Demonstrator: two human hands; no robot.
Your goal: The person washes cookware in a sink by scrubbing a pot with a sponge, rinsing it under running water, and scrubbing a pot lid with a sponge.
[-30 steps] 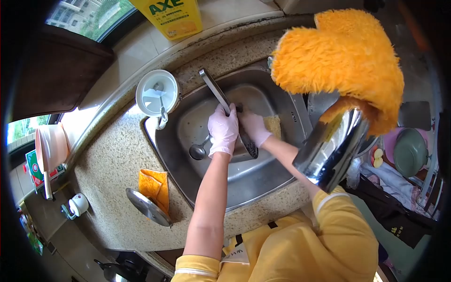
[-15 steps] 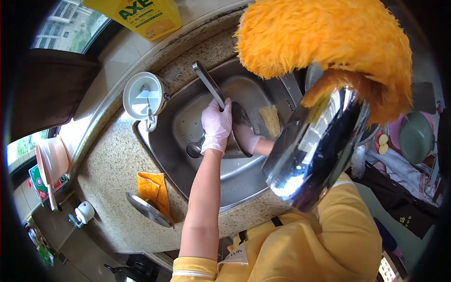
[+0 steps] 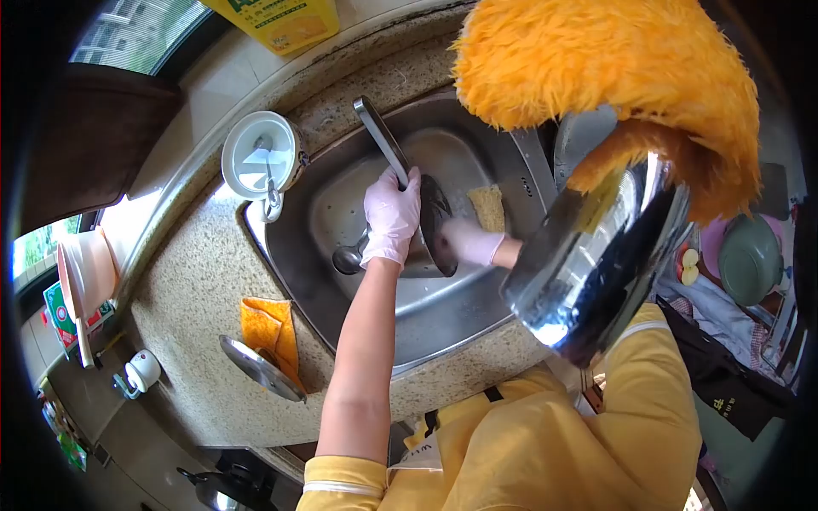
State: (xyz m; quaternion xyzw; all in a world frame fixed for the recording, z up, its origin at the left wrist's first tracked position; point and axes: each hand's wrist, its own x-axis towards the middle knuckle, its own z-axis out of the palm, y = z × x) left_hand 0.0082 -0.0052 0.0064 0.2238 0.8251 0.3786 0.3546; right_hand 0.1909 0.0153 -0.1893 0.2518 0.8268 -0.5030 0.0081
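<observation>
In a pink glove, my left hand [image 3: 392, 215] is closed around a pan [image 3: 435, 198] near the base of its long metal handle [image 3: 381, 136]. The pan is tipped on its side inside the steel sink [image 3: 328, 285], its dark inner face turned right. My right hand [image 3: 471, 242], also gloved, is at the pan's inner side. Motion smears its fingers, so what they hold does not show. Just behind that hand lies a tan sponge [image 3: 486, 209]. A ladle-like dark round utensil [image 3: 348, 258] rests in the sink, partly hidden by my left hand.
Orange fluffy material [image 3: 605, 64] and a shiny metallic cylinder [image 3: 596, 264] block the right side. On the counter [image 3: 192, 272] stand a white mug [image 3: 260, 157] with a spoon, an orange cloth [image 3: 268, 332] and a metal lid [image 3: 260, 368]. A yellow container [image 3: 285, 25] stands behind.
My right hand has moved slightly right and toward me from inside the pan, now blurred. My left hand keeps its hold on the pan. The view has shifted slightly.
</observation>
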